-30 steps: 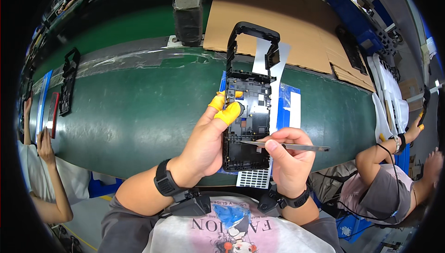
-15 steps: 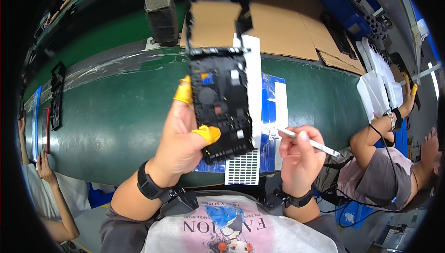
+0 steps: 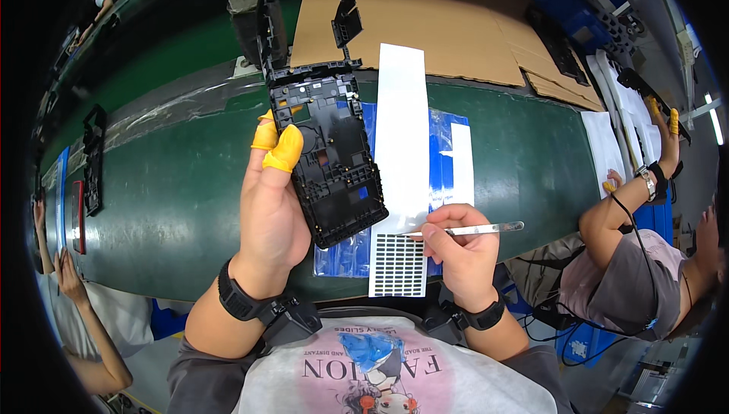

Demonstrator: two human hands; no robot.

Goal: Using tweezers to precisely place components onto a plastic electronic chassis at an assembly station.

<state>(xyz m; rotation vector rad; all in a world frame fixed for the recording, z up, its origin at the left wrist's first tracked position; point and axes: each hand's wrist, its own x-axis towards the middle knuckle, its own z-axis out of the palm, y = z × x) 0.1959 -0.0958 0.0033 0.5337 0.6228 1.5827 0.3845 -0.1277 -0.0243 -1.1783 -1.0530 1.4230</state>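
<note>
My left hand (image 3: 275, 201), with yellow finger cots on thumb and a finger, grips a black plastic housing (image 3: 332, 152) by its left edge. The housing is raised above the table, its ribbed inside showing and an open frame at its far end. Between the fingers of my right hand (image 3: 465, 251) are metal tweezers (image 3: 486, 228). Their tips lie at the top rows of small black stickers on a white sticker sheet (image 3: 402, 133). Whether a sticker is between the tips is too small to tell. The sheet rests on a blue plastic-wrapped pad (image 3: 345, 255).
Brown cardboard (image 3: 425, 38) covers the far side of the green table (image 3: 182, 194). A grey post (image 3: 247, 12) rises at the back. Another black housing (image 3: 93, 160) and a red-edged strip (image 3: 77, 217) lie at left. People work on both sides; white sheets (image 3: 607, 148) lie at right.
My left hand has shifted left with the housing, which tilts more to the left. My right hand has moved slightly left, bringing the tweezers onto the sticker rows.
</note>
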